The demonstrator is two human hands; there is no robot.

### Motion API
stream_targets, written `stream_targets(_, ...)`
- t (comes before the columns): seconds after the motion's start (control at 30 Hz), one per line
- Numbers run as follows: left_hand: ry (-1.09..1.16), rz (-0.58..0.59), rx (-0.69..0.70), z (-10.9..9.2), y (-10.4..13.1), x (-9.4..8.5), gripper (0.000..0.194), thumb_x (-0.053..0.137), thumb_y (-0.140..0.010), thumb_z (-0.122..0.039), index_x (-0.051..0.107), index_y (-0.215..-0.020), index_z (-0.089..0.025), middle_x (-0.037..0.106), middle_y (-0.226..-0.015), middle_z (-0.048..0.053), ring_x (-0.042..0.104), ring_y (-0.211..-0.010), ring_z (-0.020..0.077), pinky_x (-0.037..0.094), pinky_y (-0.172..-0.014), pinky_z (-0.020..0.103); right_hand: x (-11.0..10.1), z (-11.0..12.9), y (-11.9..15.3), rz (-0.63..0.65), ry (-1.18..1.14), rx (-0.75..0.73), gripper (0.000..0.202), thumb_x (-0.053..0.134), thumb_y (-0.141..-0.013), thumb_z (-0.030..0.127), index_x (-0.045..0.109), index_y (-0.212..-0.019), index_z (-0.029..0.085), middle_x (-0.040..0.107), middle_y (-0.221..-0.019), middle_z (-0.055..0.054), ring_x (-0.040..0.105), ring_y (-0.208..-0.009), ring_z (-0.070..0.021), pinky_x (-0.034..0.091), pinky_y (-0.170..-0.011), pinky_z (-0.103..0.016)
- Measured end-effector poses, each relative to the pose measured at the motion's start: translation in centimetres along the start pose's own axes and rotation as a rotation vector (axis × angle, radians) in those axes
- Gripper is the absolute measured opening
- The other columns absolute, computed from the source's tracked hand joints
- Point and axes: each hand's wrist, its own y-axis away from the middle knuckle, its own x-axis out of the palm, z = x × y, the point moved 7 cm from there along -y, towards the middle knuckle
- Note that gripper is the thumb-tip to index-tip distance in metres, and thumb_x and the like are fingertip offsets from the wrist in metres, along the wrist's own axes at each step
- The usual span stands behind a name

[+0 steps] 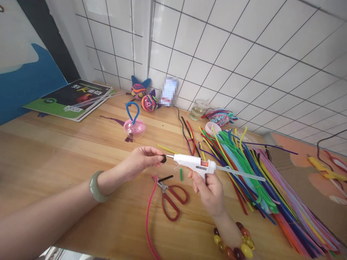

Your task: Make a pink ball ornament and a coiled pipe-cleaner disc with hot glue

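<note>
On the far left, a magazine point(73, 97) lies on the wooden table point(35, 162). A see-through pink ball point(135, 128) with a blue loop sits out past the left hand point(146, 159). That hand pinches a small dark round piece point(164, 159) between its thumb and fingers. The piece sits at the fingertips, with the tip of a white glue gun point(187, 161) right by its right side; I cannot tell if they touch. Below the gun, red-handled scissors point(171, 203) lie on the wood, and a pink pipe cleaner point(148, 220) bends from them toward the near edge. The gun's long way runs left to right: its nose points left, and a glue stick point(241, 174) pokes out the back, dipping a bit. The right hand point(211, 191) holds the gun by its handle, farther from the dark piece than the left hand; I cannot tell if a finger squeezes the trigger. A big heap of pipe cleaners point(252, 180) spreads under the stick, so there is less room to the right. More wood shows on the left.
</note>
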Motion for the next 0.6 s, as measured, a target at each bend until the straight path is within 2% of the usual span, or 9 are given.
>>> stream_targets(0.13, 0.011, 0.004, -0.002, 0.0, 0.0, 0.0, 0.016, 0.073, -0.062, -0.021, 0.067, -0.076, -0.016, 0.067, -0.069, 0.001, 0.058, -0.062, 0.0088, 0.046, -0.063, 0.021, 0.0, -0.1, 0.0, 0.001, -0.005, 0.013, 0.018, 0.049, -0.083, 0.034, 0.051, -0.085, 0.017, 0.053, -0.063, 0.001, 0.040, -0.044, -0.0078, 0.035, -0.042, -0.022)
stream_targets(0.33, 0.014, 0.016, -0.005, 0.1, 0.0, 0.0, 0.014, 0.073, -0.063, -0.020, 0.067, -0.075, -0.016, 0.068, -0.070, 0.001, 0.058, -0.061, 0.0081, 0.046, -0.062, 0.020, -0.1, -0.2, -0.2, -0.020, 0.009, 0.031, 0.020, 0.050, -0.082, 0.035, 0.052, -0.088, 0.016, 0.052, -0.060, 0.001, 0.041, -0.044, -0.0078, 0.035, -0.042, -0.021)
stream_targets(0.6, 0.035, 0.017, 0.008, 0.1, -0.2, -0.2, 0.017, 0.073, -0.062, -0.020, 0.066, -0.077, -0.015, 0.068, -0.071, 0.001, 0.061, -0.066, 0.0100, 0.047, -0.064, 0.021, -0.6, -1.4, -0.9, 0.002, -0.141, 0.099, 0.021, 0.051, -0.082, 0.037, 0.053, -0.082, 0.016, 0.058, -0.072, -0.002, 0.040, -0.041, -0.0051, 0.033, -0.040, -0.021)
